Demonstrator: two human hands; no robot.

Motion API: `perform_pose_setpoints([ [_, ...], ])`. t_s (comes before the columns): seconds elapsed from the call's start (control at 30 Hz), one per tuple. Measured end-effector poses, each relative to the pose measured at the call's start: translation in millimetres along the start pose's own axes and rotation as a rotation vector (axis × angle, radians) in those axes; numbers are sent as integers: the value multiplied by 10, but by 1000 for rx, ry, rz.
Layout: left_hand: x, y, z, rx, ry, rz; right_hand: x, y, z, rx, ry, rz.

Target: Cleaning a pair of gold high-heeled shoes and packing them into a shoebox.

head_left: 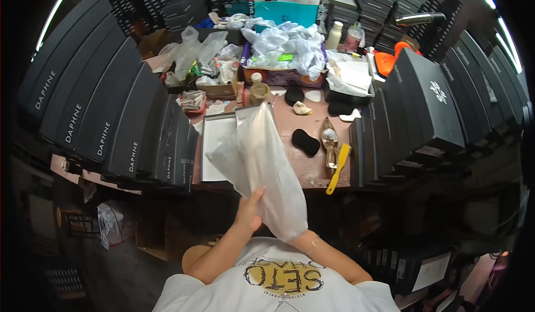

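Note:
A translucent white bag is held up in front of me, above the near edge of the table. My left hand is closed on its lower left side, with the thumb pressed against the material. At the bag's lower end my right forearm goes in. The right hand is inside and its fingers are hidden. Something pale and long shows faintly through the upper part of the bag, but I cannot make it out. Behind the bag lies an open grey-white shoe box, partly covered by it.
A gold pointed shoe and a yellow shoehorn lie right of the bag, beside a black pad. Tall rows of black shoe boxes flank both sides. A carton of crumpled white wrapping and a bottle stand behind.

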State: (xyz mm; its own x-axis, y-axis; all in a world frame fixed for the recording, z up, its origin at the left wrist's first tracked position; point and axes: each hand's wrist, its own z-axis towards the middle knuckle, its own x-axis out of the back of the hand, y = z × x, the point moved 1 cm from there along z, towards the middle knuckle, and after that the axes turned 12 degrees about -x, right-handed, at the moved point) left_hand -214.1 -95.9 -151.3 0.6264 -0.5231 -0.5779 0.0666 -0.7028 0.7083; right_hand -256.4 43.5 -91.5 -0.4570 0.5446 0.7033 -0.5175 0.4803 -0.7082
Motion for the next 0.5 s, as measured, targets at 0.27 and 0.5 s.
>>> perform_pose_setpoints([
  [0.27, -66, 165, 364, -804, -712, 1130, -55, 513, 498, -556, 196, 1319],
  [0.5, -253, 606, 1125, -132, -1433, 1409, -342, 697, 216, -999, -47, 1472],
])
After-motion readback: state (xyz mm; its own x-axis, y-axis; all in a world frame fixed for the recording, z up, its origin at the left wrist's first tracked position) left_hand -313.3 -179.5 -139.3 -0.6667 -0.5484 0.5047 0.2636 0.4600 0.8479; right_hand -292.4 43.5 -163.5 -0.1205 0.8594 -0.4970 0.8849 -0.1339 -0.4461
